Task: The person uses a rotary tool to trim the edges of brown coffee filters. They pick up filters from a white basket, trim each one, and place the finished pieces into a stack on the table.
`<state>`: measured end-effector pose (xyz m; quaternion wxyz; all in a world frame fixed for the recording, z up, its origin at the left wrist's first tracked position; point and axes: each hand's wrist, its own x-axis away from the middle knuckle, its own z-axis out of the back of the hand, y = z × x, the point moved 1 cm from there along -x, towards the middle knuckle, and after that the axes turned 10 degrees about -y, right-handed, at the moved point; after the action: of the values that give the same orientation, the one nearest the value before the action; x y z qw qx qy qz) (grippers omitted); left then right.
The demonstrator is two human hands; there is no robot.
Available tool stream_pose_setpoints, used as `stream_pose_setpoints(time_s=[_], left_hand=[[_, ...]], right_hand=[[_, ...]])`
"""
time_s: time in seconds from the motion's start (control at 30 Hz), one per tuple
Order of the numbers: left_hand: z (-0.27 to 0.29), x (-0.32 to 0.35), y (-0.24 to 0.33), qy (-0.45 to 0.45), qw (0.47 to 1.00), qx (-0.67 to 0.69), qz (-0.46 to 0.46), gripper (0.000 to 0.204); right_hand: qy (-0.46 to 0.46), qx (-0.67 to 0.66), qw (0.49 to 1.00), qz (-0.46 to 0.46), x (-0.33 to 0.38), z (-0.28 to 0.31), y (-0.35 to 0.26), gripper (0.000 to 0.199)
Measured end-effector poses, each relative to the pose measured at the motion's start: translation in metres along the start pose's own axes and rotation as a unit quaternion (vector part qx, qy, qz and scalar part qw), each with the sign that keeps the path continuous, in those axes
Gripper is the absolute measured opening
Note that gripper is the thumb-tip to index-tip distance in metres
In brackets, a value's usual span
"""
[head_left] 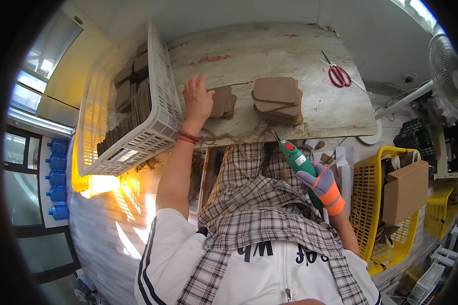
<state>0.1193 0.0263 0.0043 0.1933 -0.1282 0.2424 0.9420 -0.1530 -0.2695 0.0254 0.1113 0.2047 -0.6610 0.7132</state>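
My bare left hand, with red cords at its wrist, lies beside a small stack of brown rounded pads. Its fingers are stretched out and somewhat apart, and its thumb side is at the stack's left edge; I cannot tell whether it touches. Farther right stands a taller, uneven stack of the same pads, fibrous at its lower edge. My right hand, in a grey and orange glove, is wrapped round a green handheld power tool. The tool has a red button, and its narrow metal tip points at the table's front edge.
A white crate full of brown pads stands at the worn table's left. Red-handled scissors lie at the back right. Right of me are a yellow basket with a cardboard box and a white fan.
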Motion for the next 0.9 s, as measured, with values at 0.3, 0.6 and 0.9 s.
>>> stream_pose_setpoints(time_s=[0.3, 0.6, 0.9], left_hand=[[-0.049, -0.071, 0.077, -0.359, 0.922, 0.128, -0.073, 0.046], [-0.007, -0.032, 0.079, -0.201, 0.828, 0.524, 0.015, 0.024], [-0.012, 0.041, 0.157, 0.057, 0.335, 0.933, 0.120, 0.036]], right_hand=[[0.017, 0.003, 1.000, 0.001, 0.006, -0.003, 0.007, 0.039], [0.044, 0.016, 0.998, 0.032, 0.011, -0.004, -0.008, 0.039], [0.091, -0.052, 0.988, 0.110, -0.017, -0.011, -0.036, 0.034]])
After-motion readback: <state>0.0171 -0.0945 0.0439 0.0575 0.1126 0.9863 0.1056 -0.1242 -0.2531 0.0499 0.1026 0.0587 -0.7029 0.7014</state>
